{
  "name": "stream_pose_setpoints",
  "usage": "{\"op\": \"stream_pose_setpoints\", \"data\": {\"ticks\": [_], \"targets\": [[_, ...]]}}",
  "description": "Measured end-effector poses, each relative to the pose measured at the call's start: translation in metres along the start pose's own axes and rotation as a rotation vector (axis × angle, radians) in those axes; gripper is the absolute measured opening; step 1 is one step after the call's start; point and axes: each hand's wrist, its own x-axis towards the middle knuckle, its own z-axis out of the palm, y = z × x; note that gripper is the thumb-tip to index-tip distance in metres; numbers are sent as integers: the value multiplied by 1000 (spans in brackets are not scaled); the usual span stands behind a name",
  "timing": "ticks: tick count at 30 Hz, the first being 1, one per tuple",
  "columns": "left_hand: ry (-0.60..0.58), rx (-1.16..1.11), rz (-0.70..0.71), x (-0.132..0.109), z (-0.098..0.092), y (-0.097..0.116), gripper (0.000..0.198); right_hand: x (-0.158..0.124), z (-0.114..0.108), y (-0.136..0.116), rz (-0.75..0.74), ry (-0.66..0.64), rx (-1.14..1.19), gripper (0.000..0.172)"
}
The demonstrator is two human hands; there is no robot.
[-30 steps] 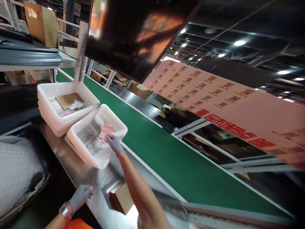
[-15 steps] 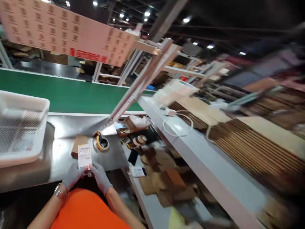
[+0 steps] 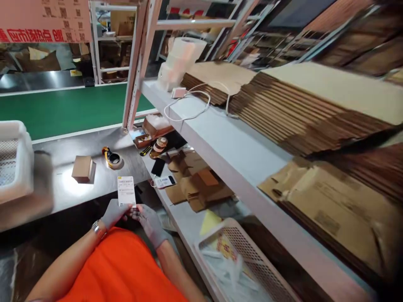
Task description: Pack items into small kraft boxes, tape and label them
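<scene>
Print on the slip [image 3: 126, 189] is too small to read; its lower end is covered by fingers of the left hand [image 3: 113, 212] and right hand [image 3: 148, 219]. At the left edge a white basket [image 3: 25, 176] is cut off and smeared. The lower basket [image 3: 214, 233] runs off the bottom, contents blurred. The sign [image 3: 44, 19], upper left, is cropped by the top edge.

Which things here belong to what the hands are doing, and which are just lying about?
In hand: paper slip, held by left hand and right hand.
Lying about: small cardboard box, tape roll, white basket, phone, flat cardboard stacks, cable.
</scene>
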Motion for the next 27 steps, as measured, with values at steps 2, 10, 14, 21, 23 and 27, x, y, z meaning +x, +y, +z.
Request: {"op": "stream_pose_setpoints", "data": {"ticks": [2,10,14,21,23,27], "targets": [[17,-31,-22,-4,18,-5,66,-10,-15,5,6,-2,55,61],[10,-69,-45,-9,65,-10,61,-34,-52,16,-25,40,243,56],[3,-62,-78,-11,76,-7,55,-39,-61,17,-40,46,242,50],[-55,-71,-117,-11,84,-11,52,-38,-73,30,-104,76,146,53],[-49,-58,-137,-8,84,-16,52,-36,-76,36,-118,95,128,54],[-63,-49,-198,-3,83,-30,51,-33,-77,49,-91,139,145,48]]}}
